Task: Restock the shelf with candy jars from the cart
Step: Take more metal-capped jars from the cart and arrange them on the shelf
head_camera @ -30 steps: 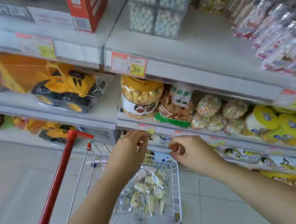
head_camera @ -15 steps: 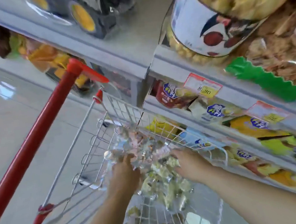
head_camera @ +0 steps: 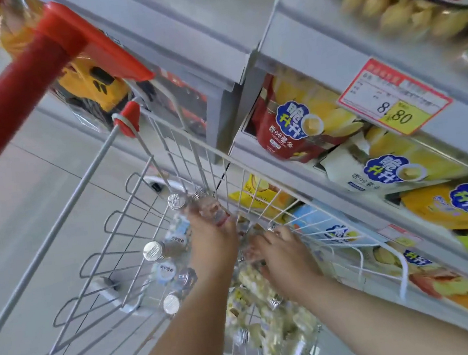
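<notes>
In the cart (head_camera: 58,224), the candy jars (head_camera: 252,282) lie near-to-far under both hands: your left hand (head_camera: 213,237) grips their far end, and your right hand (head_camera: 285,255) rests spread fingers on their right side.

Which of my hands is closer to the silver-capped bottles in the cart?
Left. The left hand is just right of the silver-capped bottles; the right hand is farther right, over the wrapped candy, near the cart's shelf-side wall.
</notes>
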`<state>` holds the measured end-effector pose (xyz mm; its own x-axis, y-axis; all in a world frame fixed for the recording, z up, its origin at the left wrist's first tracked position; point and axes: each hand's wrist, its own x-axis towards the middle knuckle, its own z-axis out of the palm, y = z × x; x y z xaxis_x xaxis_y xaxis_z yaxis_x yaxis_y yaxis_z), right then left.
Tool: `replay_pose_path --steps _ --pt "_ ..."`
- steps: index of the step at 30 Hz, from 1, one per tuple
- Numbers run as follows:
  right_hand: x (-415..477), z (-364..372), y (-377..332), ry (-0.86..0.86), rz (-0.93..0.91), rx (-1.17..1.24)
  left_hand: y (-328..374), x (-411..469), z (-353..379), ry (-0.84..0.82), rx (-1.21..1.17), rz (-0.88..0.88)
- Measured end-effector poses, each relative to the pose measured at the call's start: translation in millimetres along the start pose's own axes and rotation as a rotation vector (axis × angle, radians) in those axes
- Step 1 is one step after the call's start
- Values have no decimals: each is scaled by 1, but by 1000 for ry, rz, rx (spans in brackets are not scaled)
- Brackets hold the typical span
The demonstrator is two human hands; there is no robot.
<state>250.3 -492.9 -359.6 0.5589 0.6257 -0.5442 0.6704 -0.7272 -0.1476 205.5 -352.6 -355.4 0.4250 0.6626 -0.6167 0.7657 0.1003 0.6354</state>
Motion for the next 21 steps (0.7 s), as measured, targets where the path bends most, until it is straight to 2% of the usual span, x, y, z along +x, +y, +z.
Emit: replay_pose_path --steps 3,7,10,13,16,21 --pt "4 -3 -2 21 -3 3 9 6 15 120 -71 -123" --pt "8 -5 -3 51 -32 -30 12 21 18 48 -258 -248" --pt "-3 -14 0 23 -65 27 17 7 -1 7 -336 -214" --pt "-32 -39 -4 -55 -7 331 26 -25 -34 -32 -349 -163" --pt "-73 -84 -17 -173 133 807 45 -66 -71 -110 -363 -114" --pt "-145 -189 -43 -131 200 1333 118 -146 -133 -206 -293 64"
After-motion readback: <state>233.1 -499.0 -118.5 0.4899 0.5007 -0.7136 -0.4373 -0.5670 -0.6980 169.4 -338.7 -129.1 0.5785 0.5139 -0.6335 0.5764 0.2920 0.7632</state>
